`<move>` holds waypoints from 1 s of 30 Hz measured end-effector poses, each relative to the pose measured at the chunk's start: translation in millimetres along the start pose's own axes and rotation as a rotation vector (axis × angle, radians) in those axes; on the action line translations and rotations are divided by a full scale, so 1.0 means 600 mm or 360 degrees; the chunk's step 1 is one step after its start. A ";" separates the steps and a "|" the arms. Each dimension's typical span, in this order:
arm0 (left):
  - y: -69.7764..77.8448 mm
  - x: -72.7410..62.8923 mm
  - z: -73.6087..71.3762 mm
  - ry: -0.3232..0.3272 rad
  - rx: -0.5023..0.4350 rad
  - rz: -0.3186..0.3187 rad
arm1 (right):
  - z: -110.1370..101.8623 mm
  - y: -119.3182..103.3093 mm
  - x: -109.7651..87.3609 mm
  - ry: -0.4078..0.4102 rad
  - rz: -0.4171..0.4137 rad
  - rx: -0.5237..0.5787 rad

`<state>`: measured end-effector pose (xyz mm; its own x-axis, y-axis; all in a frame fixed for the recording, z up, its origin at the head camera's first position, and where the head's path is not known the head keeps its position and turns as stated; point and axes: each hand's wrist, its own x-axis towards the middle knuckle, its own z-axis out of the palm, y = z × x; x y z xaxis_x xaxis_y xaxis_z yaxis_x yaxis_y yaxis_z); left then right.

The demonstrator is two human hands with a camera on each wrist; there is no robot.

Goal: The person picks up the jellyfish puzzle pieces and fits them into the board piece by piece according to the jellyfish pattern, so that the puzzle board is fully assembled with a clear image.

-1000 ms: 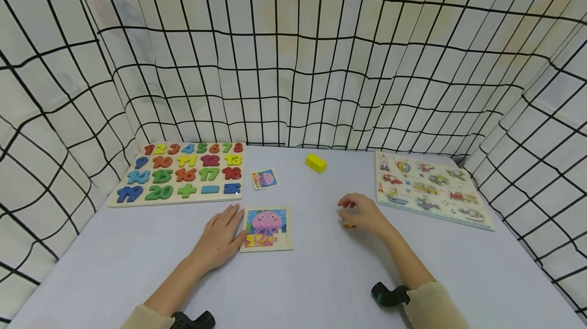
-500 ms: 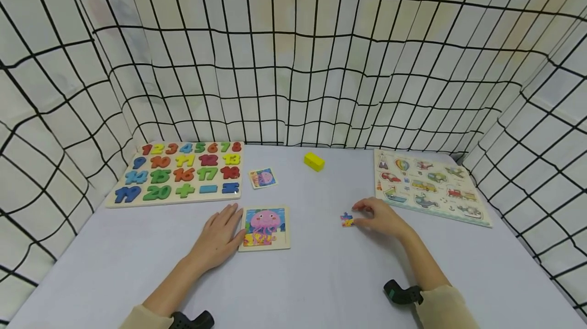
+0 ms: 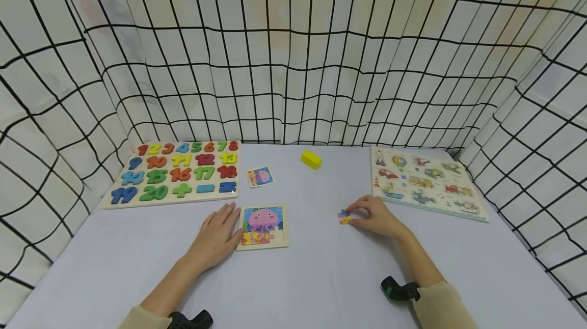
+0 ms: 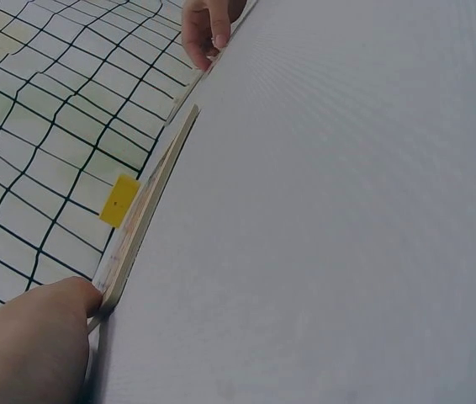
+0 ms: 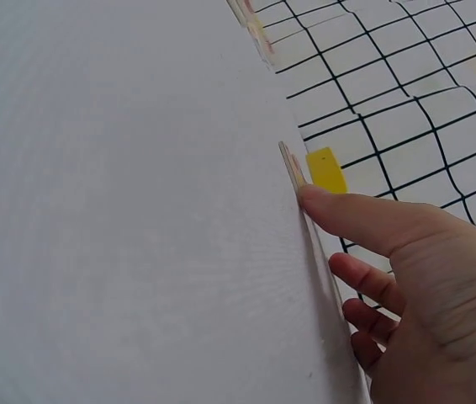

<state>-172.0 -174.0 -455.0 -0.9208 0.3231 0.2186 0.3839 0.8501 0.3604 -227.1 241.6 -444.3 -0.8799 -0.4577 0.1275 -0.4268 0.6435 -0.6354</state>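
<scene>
A small square jigsaw with a pink jellyfish picture (image 3: 263,220) lies in the middle of the table, with a bare patch at its lower right. My left hand (image 3: 213,240) rests flat beside it, fingers straight, thumb touching its left edge. To the right, my right hand (image 3: 377,217) pinches a small colourful jigsaw piece (image 3: 343,217) between thumb and index finger. In the right wrist view, the thumb presses the near end of this piece (image 5: 291,163), low at the table surface; the index finger is hidden there.
A number board (image 3: 174,173) with coloured numerals lies at the back left. Beyond the jigsaw are a small picture card (image 3: 260,176) and a yellow block (image 3: 311,159). A vehicle picture board (image 3: 426,184) lies at the back right. Black netting (image 3: 289,66) encloses the table.
My right hand shifted right, uncovering the jigsaw piece, then came back slightly left and closed thumb and index finger on it. The left hand stayed beside the jigsaw.
</scene>
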 end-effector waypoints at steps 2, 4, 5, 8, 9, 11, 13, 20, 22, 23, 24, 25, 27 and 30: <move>-0.001 0.000 0.001 -0.0006 0.0004 -0.0003 | 0.002 -0.002 0.000 0.0000 -0.0003 -0.0038; -0.002 0.000 0.002 -0.0011 0.0009 -0.0004 | 0.004 -0.003 0.000 0.0007 0.0004 -0.0060; -0.003 0.000 0.002 -0.0010 0.0009 -0.0005 | 0.005 -0.003 0.000 0.0009 0.0009 -0.0066; -0.003 0.001 0.002 -0.0008 0.0005 -0.0003 | 0.007 -0.004 0.000 0.0014 0.0021 -0.0060; -0.003 0.001 0.002 -0.0007 0.0003 -0.0001 | 0.007 -0.004 0.000 0.0015 0.0026 -0.0046; -0.003 0.001 0.002 -0.0007 0.0000 0.0002 | 0.007 -0.006 0.000 0.0020 0.0017 -0.0022; -0.003 0.001 0.002 -0.0008 -0.0001 0.0004 | 0.007 -0.008 0.001 0.0020 -0.0001 0.0010; 0.000 -0.001 -0.001 -0.0006 -0.0010 -0.0007 | 0.009 -0.016 0.008 -0.0020 0.0042 0.0171; 0.001 -0.002 -0.002 -0.0004 -0.0013 -0.0008 | 0.007 -0.027 0.006 -0.0012 0.0096 0.0206; 0.001 -0.002 -0.002 -0.0002 -0.0013 -0.0009 | 0.005 -0.037 0.004 -0.0004 0.0117 0.0225; 0.001 -0.002 -0.002 -0.0002 -0.0012 -0.0010 | 0.002 -0.047 0.003 0.0005 0.0134 0.0246; 0.001 -0.002 -0.002 -0.0001 -0.0010 -0.0010 | 0.000 -0.057 0.001 0.0010 0.0137 0.0262; 0.000 -0.002 -0.002 0.0000 -0.0007 -0.0008 | -0.006 -0.078 -0.002 0.0018 0.0133 0.0290; 0.000 -0.002 -0.002 -0.0004 -0.0009 -0.0008 | -0.009 -0.094 -0.003 0.0024 0.0153 0.0336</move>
<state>-171.2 -174.8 -454.4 -0.9228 0.3199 0.2148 0.3797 0.8494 0.3664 -202.6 209.7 -404.7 -0.9182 -0.3902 0.0688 -0.2888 0.5403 -0.7903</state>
